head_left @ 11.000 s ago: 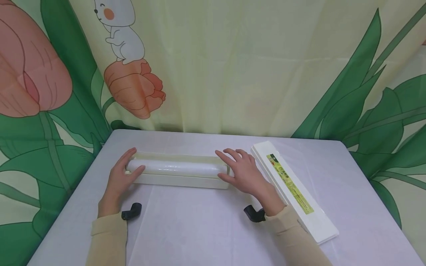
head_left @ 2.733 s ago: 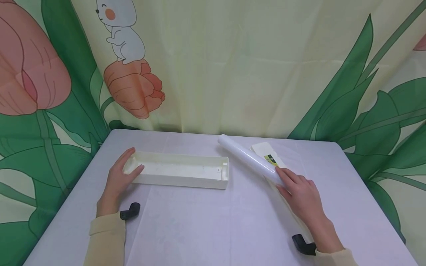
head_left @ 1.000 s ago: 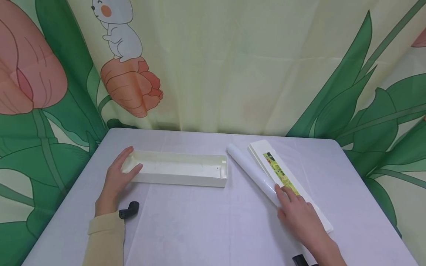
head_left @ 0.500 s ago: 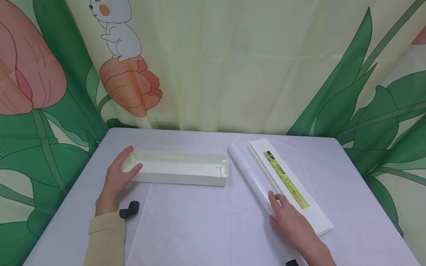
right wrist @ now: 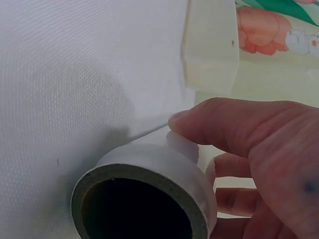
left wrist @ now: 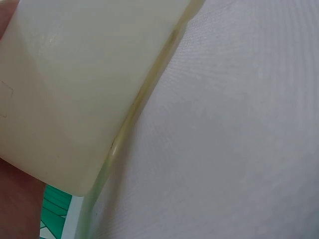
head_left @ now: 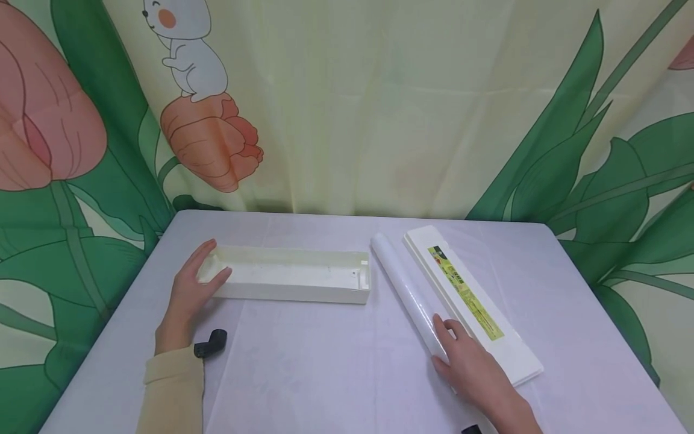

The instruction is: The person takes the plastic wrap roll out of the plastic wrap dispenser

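My left hand [head_left: 187, 292] holds the left end of a long, open cream plastic box [head_left: 293, 293], thumb on the near side and fingers at the far side. In the left wrist view the box's outer wall [left wrist: 84, 84] fills the upper left. A white roll of plastic wrap [head_left: 403, 283] lies slantwise on the table to the right of the box. My right hand [head_left: 472, 364] holds the roll near its close end, thumb on one side and fingers on the other. The right wrist view shows the roll's hollow cardboard core [right wrist: 130, 172].
Just right of the roll lies a long white lid-like piece [head_left: 515, 355] with a yellow-green label [head_left: 466, 293], roughly parallel to it. A white cloth covers the table [head_left: 303, 367]. A printed curtain [head_left: 347, 120] hangs behind the far edge.
The roll has come out of the box, passed over the labelled piece, and now rests on the table left of it. My left hand has stayed at the box's end.
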A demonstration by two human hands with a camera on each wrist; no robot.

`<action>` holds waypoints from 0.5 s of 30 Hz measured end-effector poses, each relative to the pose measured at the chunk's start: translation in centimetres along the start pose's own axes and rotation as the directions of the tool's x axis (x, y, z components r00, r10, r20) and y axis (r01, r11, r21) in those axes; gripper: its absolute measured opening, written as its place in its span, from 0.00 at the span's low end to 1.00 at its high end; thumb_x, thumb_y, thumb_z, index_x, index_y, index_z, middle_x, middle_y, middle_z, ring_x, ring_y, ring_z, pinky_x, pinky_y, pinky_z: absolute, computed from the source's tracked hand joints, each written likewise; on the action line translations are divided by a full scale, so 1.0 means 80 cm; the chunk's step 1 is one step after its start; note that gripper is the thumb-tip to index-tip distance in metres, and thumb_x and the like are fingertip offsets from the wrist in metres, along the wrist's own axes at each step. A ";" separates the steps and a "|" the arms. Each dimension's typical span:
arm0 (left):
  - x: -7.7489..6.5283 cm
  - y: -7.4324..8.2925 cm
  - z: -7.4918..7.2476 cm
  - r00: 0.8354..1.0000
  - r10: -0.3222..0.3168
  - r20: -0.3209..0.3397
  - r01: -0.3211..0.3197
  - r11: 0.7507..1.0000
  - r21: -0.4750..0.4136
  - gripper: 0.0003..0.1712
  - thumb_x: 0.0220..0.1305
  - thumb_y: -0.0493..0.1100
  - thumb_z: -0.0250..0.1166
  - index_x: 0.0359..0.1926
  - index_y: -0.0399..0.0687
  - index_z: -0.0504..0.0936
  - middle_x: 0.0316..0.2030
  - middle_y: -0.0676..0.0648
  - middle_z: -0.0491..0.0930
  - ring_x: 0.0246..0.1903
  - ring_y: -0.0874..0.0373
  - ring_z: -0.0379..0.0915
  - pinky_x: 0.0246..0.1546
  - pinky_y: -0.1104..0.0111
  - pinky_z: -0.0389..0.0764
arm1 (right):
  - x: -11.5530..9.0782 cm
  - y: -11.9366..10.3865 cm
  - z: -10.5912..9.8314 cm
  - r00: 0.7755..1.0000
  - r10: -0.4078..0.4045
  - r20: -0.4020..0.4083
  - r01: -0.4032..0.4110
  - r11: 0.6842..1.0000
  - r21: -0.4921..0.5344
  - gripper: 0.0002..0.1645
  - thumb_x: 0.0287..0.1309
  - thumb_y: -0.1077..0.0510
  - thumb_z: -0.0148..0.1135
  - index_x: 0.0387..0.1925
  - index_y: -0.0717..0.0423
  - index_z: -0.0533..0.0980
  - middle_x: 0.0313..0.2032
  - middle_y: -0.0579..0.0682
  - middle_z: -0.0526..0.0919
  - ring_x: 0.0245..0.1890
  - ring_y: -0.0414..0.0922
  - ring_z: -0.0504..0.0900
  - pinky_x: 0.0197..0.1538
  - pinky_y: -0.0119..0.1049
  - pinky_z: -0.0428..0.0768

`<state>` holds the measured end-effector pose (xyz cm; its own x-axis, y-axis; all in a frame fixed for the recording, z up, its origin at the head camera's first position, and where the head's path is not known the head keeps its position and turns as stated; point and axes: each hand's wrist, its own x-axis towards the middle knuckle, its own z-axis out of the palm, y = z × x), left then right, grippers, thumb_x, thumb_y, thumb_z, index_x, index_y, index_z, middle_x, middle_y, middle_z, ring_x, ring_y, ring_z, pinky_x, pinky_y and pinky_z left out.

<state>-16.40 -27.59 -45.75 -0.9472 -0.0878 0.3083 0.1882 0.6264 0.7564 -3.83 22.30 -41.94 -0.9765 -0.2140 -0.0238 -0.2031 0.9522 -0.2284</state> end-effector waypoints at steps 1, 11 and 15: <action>0.000 0.000 0.000 1.000 -0.002 0.000 0.002 1.000 0.001 0.41 0.62 0.44 0.70 0.74 0.39 0.65 0.73 0.36 0.61 0.73 0.37 0.52 0.71 0.39 0.50 | 0.000 0.000 0.000 1.000 0.003 0.000 -0.003 1.000 -0.001 0.43 0.53 0.58 0.73 0.69 0.65 0.67 0.56 0.63 0.75 0.33 0.50 0.78 0.29 0.41 0.79; -0.001 0.002 0.000 1.000 -0.008 0.002 0.008 1.000 0.000 0.42 0.63 0.43 0.70 0.74 0.39 0.65 0.73 0.36 0.61 0.74 0.37 0.51 0.71 0.38 0.49 | -0.002 0.001 0.003 0.999 -0.010 -0.037 0.010 1.000 0.004 0.42 0.53 0.58 0.73 0.68 0.64 0.68 0.56 0.61 0.76 0.33 0.50 0.79 0.28 0.41 0.78; -0.001 0.002 0.000 1.000 -0.015 0.005 0.015 1.000 -0.003 0.42 0.63 0.44 0.70 0.74 0.39 0.65 0.74 0.36 0.60 0.74 0.37 0.51 0.71 0.38 0.49 | -0.003 0.002 0.004 0.998 -0.013 -0.054 0.013 1.000 0.003 0.42 0.52 0.57 0.73 0.68 0.64 0.69 0.55 0.61 0.76 0.35 0.51 0.80 0.30 0.44 0.80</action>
<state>-16.30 -27.49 -45.68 -0.9511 -0.0932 0.2944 0.1750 0.6227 0.7626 -3.60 22.43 -42.28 -0.9762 -0.2145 0.0317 -0.2159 0.9486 -0.2314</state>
